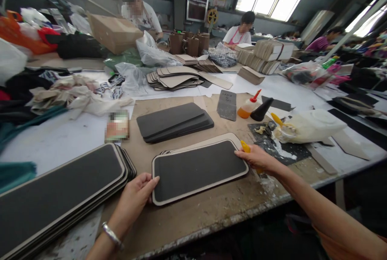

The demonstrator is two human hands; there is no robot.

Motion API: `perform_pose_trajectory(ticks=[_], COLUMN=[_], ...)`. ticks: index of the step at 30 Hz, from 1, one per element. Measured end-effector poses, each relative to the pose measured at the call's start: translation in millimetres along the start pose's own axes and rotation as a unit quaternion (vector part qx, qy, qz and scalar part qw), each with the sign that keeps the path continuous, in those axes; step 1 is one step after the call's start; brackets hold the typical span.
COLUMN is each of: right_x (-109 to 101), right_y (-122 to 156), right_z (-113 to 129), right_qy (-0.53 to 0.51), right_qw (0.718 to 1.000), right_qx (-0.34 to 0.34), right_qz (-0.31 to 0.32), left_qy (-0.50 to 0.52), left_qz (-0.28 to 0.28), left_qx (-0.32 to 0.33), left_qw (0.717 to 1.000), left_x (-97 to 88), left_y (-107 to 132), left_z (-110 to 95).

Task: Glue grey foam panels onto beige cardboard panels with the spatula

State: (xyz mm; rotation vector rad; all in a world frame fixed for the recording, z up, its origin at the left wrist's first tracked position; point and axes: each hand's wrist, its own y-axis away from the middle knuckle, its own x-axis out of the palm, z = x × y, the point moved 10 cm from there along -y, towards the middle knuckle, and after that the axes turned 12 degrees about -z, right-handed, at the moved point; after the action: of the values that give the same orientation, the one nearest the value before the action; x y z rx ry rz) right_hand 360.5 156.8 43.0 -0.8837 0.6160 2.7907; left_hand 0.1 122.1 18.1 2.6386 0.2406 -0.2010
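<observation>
A black panel point(199, 171) with rounded corners and a pale beige border lies at a slight slant near the front edge of a worktable, between a person's two bare hands. The left hand point(137, 191), with a silver bangle point(111, 235) at the wrist, pinches the panel's left end, thumb on top and fingers curled beneath. The right hand point(256, 158) is closed around a yellow-handled tool point(245, 146) while its thumb and finger grip the panel's right end; the tool's working end is hard to make out. Beige boards point(228, 138) peek out behind the panel's far edge.

To the left is a stack of longer bordered panels point(66, 191). Beyond the hands, plain dark panels point(175, 122) overlap on brown paper point(181, 229). At the right stand a red-tipped bottle point(248, 107) of orange liquid and a black cone point(262, 109), near a whitish plastic jug point(317, 125) lying on its side, a yellow handle point(276, 119) at its mouth. Across the table, two co-workers point(146, 18) point(240, 32) bend their heads.
</observation>
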Motion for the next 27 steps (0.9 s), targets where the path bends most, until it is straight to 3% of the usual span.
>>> perform_pose_trajectory(ticks=[9,22,27], right_x=[5.9,4.9,5.4], right_y=[5.7,-9.3,-10.3], right_z=[-8.2,-18.5,-17.3], right_qy=[0.026,0.072,0.060], right_qw=[0.998,0.997,0.997], right_qx=[0.042,-0.018,-0.027], right_qz=[0.037,0.027,0.026], left_qy=[0.014,-0.004,-0.055], left_qz=[-0.003,-0.003,-0.012], left_qx=[-0.012,-0.019,-0.026], left_qw=[1.000,1.000,0.998], left_x=[1.9,4.8,1.1], left_y=[6.0,9.0,-3.3], left_z=[-8.4,-11.4,10.8])
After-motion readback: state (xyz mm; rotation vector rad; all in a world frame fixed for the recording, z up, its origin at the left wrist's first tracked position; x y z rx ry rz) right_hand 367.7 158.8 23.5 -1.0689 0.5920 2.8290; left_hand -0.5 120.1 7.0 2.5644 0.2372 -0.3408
